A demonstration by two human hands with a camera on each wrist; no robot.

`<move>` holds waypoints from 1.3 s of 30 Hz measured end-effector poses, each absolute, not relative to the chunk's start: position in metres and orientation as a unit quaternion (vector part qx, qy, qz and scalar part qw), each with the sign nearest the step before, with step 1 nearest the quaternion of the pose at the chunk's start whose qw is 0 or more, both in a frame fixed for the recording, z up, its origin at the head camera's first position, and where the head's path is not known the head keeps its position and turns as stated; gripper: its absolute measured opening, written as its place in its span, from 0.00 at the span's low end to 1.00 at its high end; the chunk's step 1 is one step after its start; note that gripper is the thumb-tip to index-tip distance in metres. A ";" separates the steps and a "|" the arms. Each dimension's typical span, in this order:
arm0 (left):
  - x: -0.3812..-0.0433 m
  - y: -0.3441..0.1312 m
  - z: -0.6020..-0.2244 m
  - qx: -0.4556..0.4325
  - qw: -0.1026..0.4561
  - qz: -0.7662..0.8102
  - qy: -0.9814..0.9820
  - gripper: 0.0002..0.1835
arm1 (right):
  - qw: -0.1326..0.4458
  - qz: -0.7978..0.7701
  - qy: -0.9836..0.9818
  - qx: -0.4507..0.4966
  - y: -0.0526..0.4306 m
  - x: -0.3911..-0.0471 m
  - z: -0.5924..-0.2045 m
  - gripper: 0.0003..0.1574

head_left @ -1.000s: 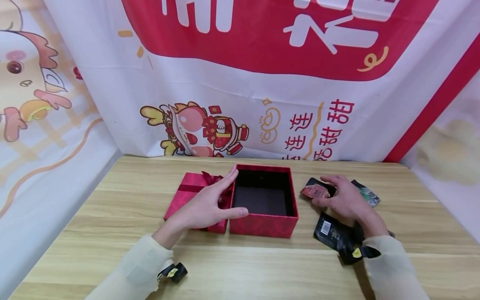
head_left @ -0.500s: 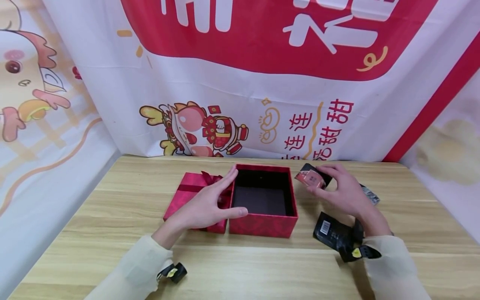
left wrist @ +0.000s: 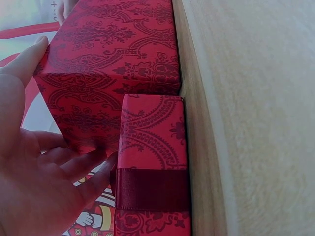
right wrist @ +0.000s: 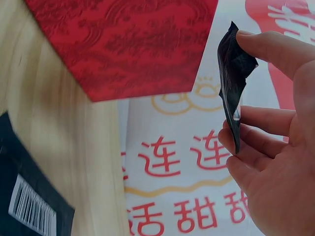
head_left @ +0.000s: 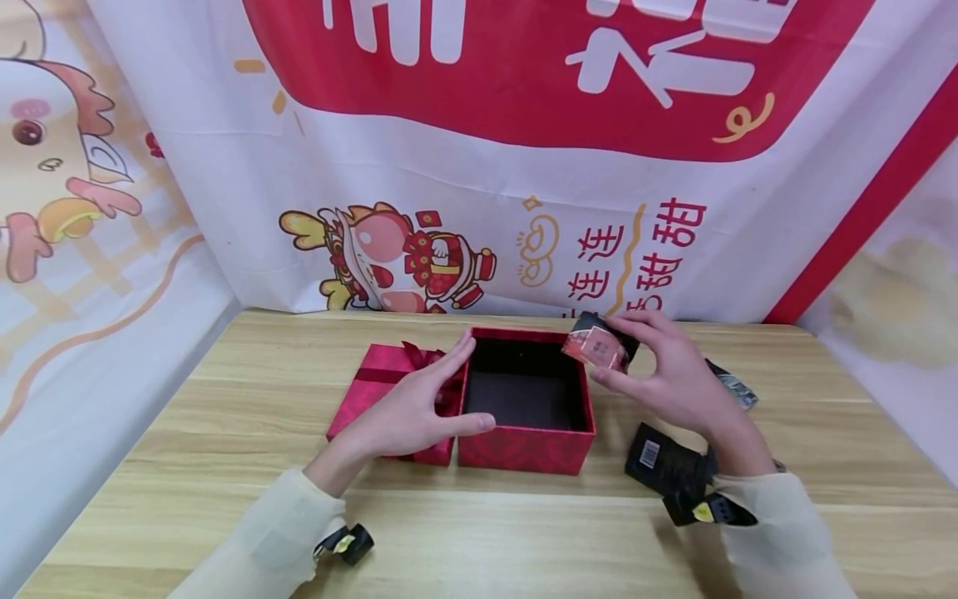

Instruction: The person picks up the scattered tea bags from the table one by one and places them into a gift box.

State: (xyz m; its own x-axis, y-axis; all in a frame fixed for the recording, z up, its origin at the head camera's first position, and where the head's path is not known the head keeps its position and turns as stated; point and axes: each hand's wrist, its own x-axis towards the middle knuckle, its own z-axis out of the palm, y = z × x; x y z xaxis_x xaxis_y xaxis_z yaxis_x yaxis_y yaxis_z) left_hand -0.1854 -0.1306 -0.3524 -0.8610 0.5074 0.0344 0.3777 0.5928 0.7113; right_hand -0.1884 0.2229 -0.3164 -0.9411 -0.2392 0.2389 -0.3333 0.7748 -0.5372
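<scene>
A red patterned box (head_left: 524, 451) with a black inside stands without its lid in the middle of the table. My left hand (head_left: 412, 412) rests along its left side, fingers straight and thumb over the near rim; in the left wrist view the fingers (left wrist: 83, 162) lie against the box wall. Beside it on the left, partly under that hand, is the red lid (head_left: 359, 403) with a dark red ribbon. My right hand (head_left: 674, 374) pinches a small black and red foil packet (head_left: 599, 347) by its edges, raised at the box's far right corner. Edge-on, the packet (right wrist: 231, 78) looks thin and crinkled.
A black packet with a barcode label (head_left: 659, 457) lies right of the box, close to the right wrist strap. Another packet (head_left: 737, 388) lies behind the right hand, partly hidden. A printed cloth (head_left: 419, 166) hangs along the table's back edge.
My right hand has picked up the black and red packet from the table and carried it left and up to the box's far right corner. The left hand has stayed in place.
</scene>
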 end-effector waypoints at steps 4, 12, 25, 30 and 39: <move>-0.186 -0.130 -0.352 0.248 0.087 0.376 0.889 0.59 | 0.094 0.303 -0.932 0.174 0.215 -0.188 -0.315 0.49; -0.186 -0.130 -0.353 0.246 0.089 0.375 0.890 0.59 | 0.103 0.317 -0.918 0.215 0.194 -0.188 -0.324 0.46; -0.186 -0.130 -0.353 0.247 0.087 0.378 0.888 0.59 | 0.085 0.322 -0.910 0.247 0.162 -0.183 -0.334 0.44; -0.185 -0.130 -0.353 0.245 0.088 0.378 0.889 0.58 | 0.082 0.317 -0.910 0.253 0.158 -0.183 -0.338 0.44; -0.185 -0.129 -0.352 0.243 0.088 0.375 0.890 0.58 | 0.066 0.283 -0.921 0.261 0.153 -0.183 -0.339 0.45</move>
State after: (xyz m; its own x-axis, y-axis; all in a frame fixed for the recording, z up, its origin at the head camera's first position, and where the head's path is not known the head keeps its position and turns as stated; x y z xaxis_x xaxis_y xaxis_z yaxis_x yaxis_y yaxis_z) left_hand -0.1849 -0.1292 -0.3520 -0.8661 0.4992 0.0258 0.3671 0.6001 0.7107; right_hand -0.1829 0.1527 -0.3392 -0.8546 -0.4441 0.2693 -0.5187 0.7035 -0.4859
